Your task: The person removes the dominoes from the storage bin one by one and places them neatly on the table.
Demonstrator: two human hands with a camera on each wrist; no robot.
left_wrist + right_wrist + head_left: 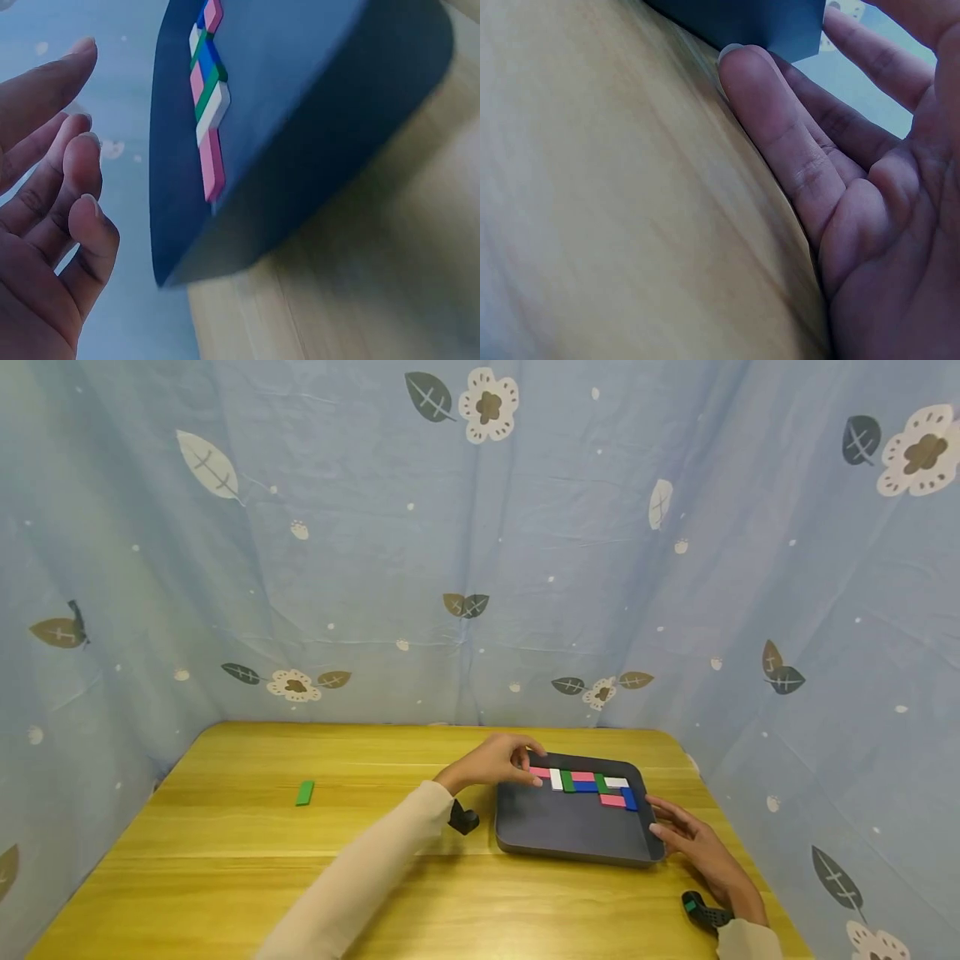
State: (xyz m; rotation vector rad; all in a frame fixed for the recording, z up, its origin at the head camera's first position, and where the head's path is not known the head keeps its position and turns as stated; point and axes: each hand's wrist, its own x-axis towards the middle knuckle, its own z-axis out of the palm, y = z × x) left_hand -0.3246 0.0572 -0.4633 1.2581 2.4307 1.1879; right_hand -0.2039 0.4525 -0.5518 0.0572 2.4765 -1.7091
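Could skew tiles (583,777) by brushing them or bumping tray (566,827), with left hand (497,762) and right hand (697,843) loose at opposite edges.

One tray (562,825) holds nine tiles (586,787): three pink (612,801), two white (556,780), two green (567,782) and two blue (629,799). A tenth tile (304,793), green, lies at nine o'clock from it.

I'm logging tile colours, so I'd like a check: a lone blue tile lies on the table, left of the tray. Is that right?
Not quite: the lone tile on the table, left of the tray, is green, not blue, as the head view shows.
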